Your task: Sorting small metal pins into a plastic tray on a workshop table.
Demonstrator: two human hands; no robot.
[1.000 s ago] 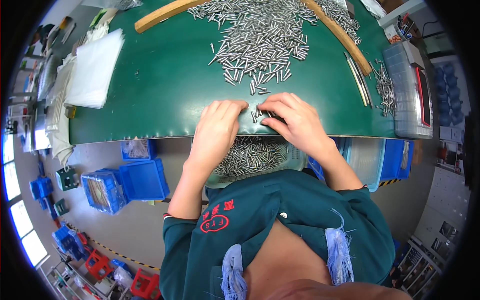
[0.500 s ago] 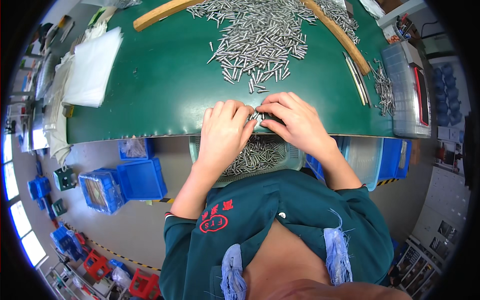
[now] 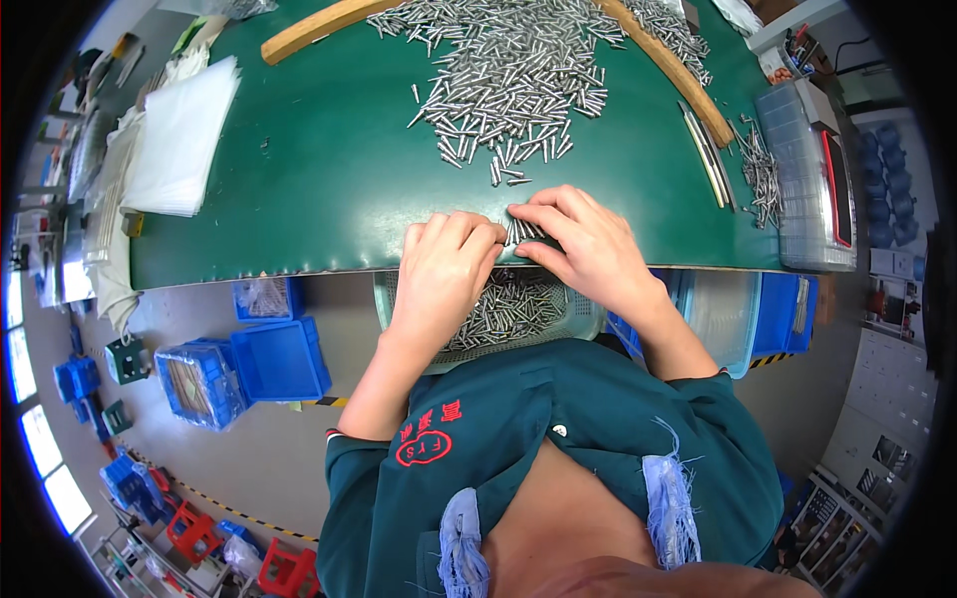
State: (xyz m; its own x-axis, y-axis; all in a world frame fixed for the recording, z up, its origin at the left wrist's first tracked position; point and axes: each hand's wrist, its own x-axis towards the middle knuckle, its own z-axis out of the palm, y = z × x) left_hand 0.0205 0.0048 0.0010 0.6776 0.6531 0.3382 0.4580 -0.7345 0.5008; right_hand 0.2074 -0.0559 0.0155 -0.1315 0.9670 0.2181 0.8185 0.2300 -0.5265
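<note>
Several small silver metal pins [image 3: 523, 231] lie side by side in a short row near the green table's front edge. My right hand [image 3: 588, 244] is closed about this row, index finger along the far side and thumb along the near side. At the row's left end, my left hand [image 3: 446, 264] has its fingers curled and pressed together. Whatever lies between the left fingertips is hidden. Just beyond my hands a few loose pins [image 3: 508, 174] trail off a large heap of the same pins [image 3: 518, 85]. Below the table edge, a pale green basket [image 3: 588, 324] holds many more pins.
Wooden bars [image 3: 678, 75] flank the heap. To the right are slim rod-like tools [image 3: 708, 154], a smaller pin pile [image 3: 761, 179] and a clear plastic box [image 3: 797, 179]. White sheets [image 3: 189, 135] lie at left. Blue bins [image 3: 284, 359] stand below the table.
My left thumb and fingers have drawn together at the row's left end. The pins between my hands now show more fully, as a neat row beside my right fingers.
</note>
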